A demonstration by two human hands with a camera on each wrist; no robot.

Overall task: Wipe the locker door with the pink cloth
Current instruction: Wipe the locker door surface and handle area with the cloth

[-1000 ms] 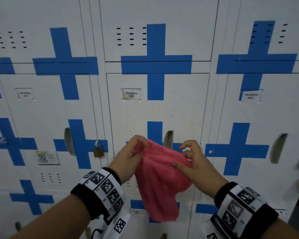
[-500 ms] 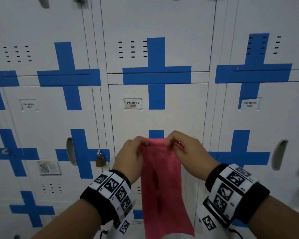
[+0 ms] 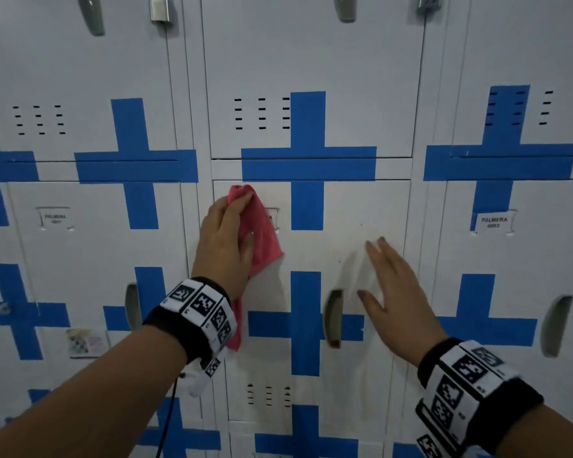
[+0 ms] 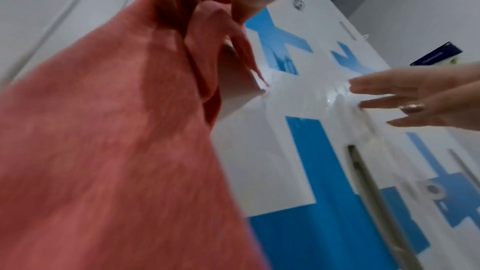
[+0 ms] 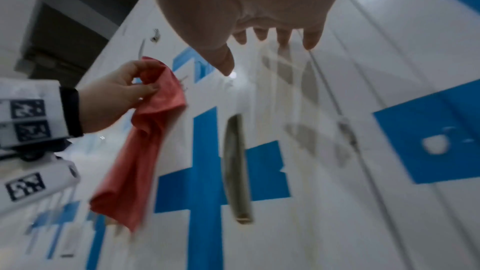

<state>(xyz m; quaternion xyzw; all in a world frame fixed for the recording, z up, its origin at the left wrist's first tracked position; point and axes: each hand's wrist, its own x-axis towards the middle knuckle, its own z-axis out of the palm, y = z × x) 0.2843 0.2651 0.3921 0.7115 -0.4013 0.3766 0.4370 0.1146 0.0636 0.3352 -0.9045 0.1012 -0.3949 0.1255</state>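
Note:
The middle locker door [image 3: 344,252] is white with blue tape crosses and a recessed handle [image 3: 333,317]. My left hand [image 3: 224,241] grips the pink cloth [image 3: 262,233] near the door's upper left corner, over the name label; the cloth's tail hangs down past my wrist. The left wrist view shows the cloth [image 4: 109,141] bunched between my fingers, and the right wrist view shows it [image 5: 148,130] held close to the door. My right hand [image 3: 391,282] is flat with straight fingers at the door's right side above the handle, holding nothing.
Neighbouring lockers stand on both sides, each with blue crosses and a label such as the right one [image 3: 493,222]. A padlock [image 3: 159,8] hangs on an upper left locker. Vent slots [image 3: 262,114] sit in the door above.
Both hands held the cloth stretched between them; now the right hand has let go and moved right to the door. The left hand has raised the cloth to the upper left of the door.

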